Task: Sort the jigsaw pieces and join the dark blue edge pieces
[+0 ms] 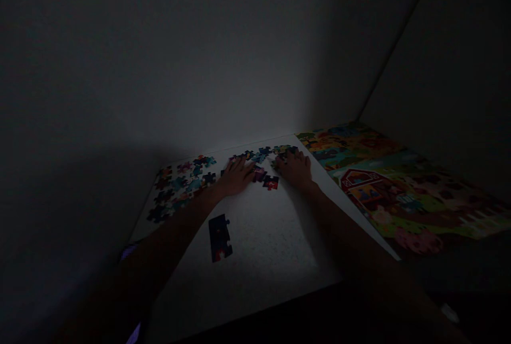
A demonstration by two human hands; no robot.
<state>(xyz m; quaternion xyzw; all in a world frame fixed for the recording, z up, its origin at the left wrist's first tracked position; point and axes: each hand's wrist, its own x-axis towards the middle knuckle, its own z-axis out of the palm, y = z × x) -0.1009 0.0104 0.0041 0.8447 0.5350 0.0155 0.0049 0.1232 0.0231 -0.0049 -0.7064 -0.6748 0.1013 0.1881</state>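
My left hand [236,177] lies flat on the white board [275,232], fingers stretched out over loose jigsaw pieces near the back edge. To its right, my right hand [296,168] rests with fingers spread and slightly bent on a group of jigsaw pieces [284,149]; its fingertips partly hide them. Between the hands lie a purple piece [260,173] and a dark piece with red [271,182]. Closer to me, a joined strip of dark jigsaw pieces [219,238] with red at its lower end lies on the board. The dim light blurs details.
Many loose jigsaw pieces [179,184] cover the board's left side. A colourful farm picture [407,189] with a red barn lies to the right, beside the board. A pale wall [223,67] rises directly behind, meeting another wall at the right.
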